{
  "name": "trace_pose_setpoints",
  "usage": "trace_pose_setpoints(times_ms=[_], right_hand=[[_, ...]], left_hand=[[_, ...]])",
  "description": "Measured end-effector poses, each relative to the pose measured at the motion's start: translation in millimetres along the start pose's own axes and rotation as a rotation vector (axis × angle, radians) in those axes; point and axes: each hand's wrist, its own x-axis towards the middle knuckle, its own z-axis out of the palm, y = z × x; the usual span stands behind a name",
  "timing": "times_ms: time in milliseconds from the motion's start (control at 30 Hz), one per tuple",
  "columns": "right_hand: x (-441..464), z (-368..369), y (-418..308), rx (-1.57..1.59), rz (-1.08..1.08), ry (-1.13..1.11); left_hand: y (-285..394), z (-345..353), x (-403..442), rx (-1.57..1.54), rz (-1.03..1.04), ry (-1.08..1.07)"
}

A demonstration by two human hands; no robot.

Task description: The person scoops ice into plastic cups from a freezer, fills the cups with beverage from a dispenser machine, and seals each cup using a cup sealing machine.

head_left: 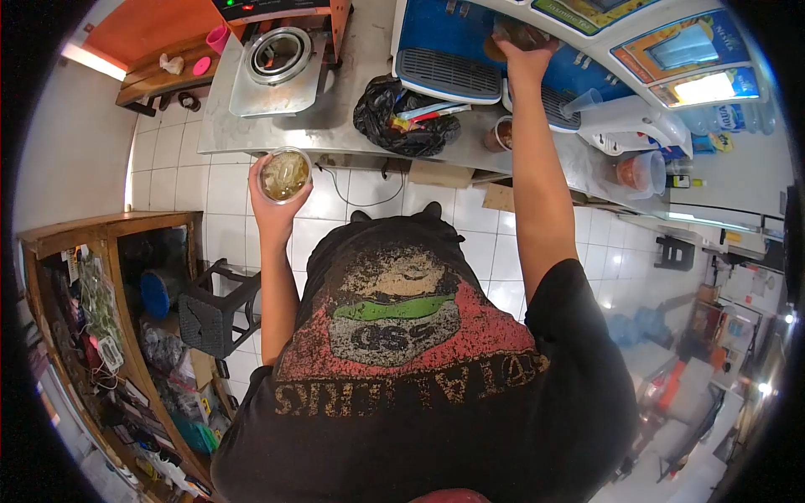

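Note:
My left hand (275,205) is wrapped round a clear plastic cup (285,176) of yellowish-brown drink with ice, held in front of the counter's edge. My right hand (524,54) reaches into the blue drink dispenser (470,32), its fingers round a cup (496,47) of brownish drink that is partly hidden by the hand. Another cup with reddish-brown contents (502,134) stands on the counter, just left of my right forearm. A black drip tray (449,74) lies at the dispenser's left bay.
A black plastic bag (381,113) with colourful packets lies on the metal counter (335,134). The cup sealing machine (281,71) stands to its left. Clear cups (641,173) sit at the right. A black stool (220,308) and wooden cabinet (109,226) stand at the lower left.

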Motion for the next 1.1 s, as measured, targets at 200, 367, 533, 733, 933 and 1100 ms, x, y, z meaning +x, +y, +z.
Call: trace_pose_setpoints(times_ms=[200, 367, 533, 733, 933, 1100], right_hand=[[2, 1, 3, -0.006, -0.035, 0.013], [0, 1, -2, -0.035, 0.01, 0.03], [3, 0, -2, -0.019, -0.013, 0.015], [0, -1, -7, 0.021, -0.018, -0.002], [-7, -12, -12, -0.022, -0.006, -0.047], [-8, -28, -1, -0.114, -0.07, -0.071]], left_hand=[[1, 0, -1, 0.031, -0.002, -0.004], [3, 1, -5, 0.032, -0.002, 0.005], [4, 3, -7, 0.027, -0.005, 0.012], [10, 4, -16, 0.071, 0.007, 0.026], [24, 16, -30, 0.082, -0.025, 0.106], [30, 31, -45, 0.103, -0.019, 0.109]])
